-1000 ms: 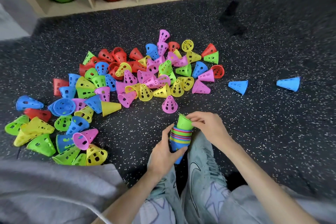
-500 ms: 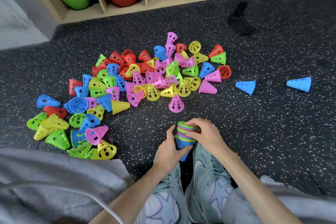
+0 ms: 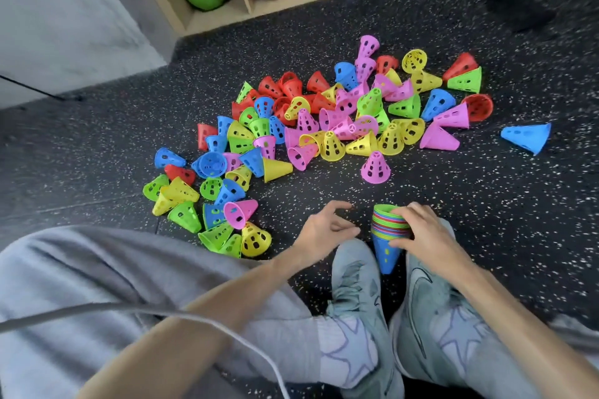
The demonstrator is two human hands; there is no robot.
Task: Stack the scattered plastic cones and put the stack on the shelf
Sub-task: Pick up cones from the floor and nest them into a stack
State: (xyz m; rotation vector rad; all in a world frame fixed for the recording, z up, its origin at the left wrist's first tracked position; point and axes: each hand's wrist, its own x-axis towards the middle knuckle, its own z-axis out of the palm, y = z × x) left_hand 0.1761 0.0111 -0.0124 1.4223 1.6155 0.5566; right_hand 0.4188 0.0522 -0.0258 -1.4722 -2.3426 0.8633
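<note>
- Stack (image 3: 387, 236) of nested ribbed plastic cones, blue tip down, between my two shoes; my right hand (image 3: 418, 233) grips it.
- My left hand (image 3: 319, 230) beside it, fingers loosely apart, empty.
- Perforated loose cones (image 3: 324, 126) litter speckled rubber floor (image 3: 453, 197); one pink cone (image 3: 375, 168) upright nearest.

Cone stack (image 3: 387, 230) in right hand (image 3: 418, 233); left hand (image 3: 321, 230) empty.

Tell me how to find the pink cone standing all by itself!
Start at the big pile of colourful cones on the dark speckled floor. Look at the pile's near edge, toward the right hand holding the stack. The pink cone stands there upright, tip up, apart from the tumbled others.
</note>
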